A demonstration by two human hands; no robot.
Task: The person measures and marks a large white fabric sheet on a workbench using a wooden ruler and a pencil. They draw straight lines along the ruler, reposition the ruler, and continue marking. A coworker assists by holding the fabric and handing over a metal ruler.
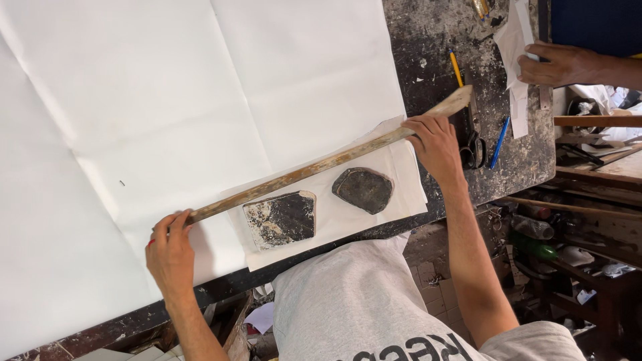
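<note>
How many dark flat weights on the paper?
2. The squarish weight lies nearer the left hand; the rounded weight lies beside it, nearer the right hand. Both sit just below the wooden stick. None looks hidden.

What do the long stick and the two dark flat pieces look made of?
Long stick: bare wood, worn and stained, with visible grain. Two dark flat pieces: probably stone or metal; dull, blackened, with pale chipped patches on the squarish one. Material uncertain.
</note>
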